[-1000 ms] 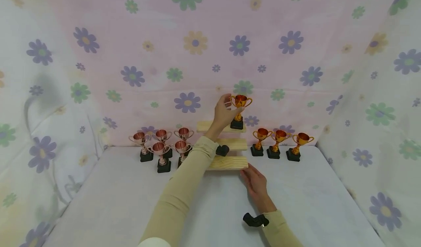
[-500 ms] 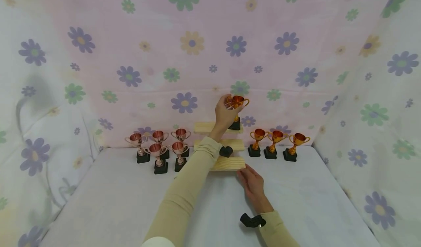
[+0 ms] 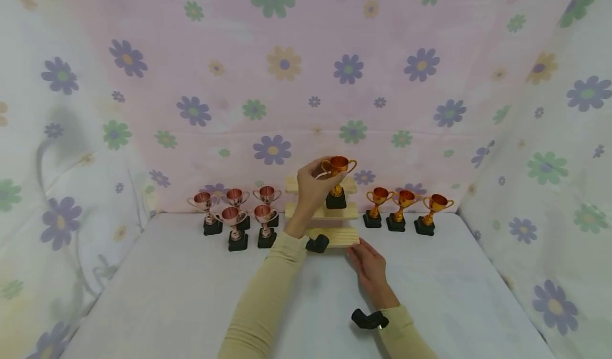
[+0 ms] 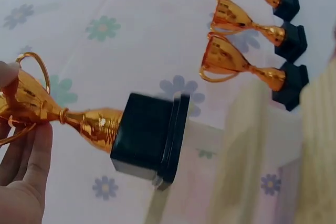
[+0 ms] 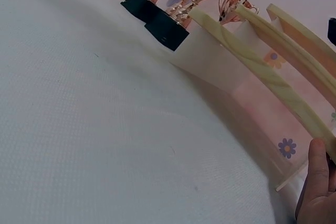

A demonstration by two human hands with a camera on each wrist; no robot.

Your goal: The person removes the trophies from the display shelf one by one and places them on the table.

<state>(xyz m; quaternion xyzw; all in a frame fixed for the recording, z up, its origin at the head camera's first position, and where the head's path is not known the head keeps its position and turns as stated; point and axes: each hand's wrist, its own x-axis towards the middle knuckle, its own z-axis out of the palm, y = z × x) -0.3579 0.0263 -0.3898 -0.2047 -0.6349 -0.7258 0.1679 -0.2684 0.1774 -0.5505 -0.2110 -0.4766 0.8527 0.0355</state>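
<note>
My left hand point(image 3: 311, 189) holds a gold trophy cup point(image 3: 337, 189) by its bowl, with thumb and fingers on either side. In the left wrist view the dark square base point(image 4: 144, 135) of this trophy shows whole, apart from the pale steps. From the head it looks upright, in front of the upper steps of a three-step wooden display stand point(image 3: 341, 237). My right hand point(image 3: 370, 268) grips the right end of the lowest step. In the right wrist view a digit point(image 5: 317, 163) lies against that board; the others are partly hidden.
Several rose-gold trophies point(image 3: 231, 218) stand left of the display stand. Three gold trophies point(image 3: 396, 215) are lined up to its right. A flowered cloth backdrop point(image 3: 306, 83) rises behind the white tabletop point(image 3: 191, 300) and along both sides.
My left hand has brought the gold trophy down and slightly left, from the top step's level to in front of the middle step. The right hand stays at the lowest step's end.
</note>
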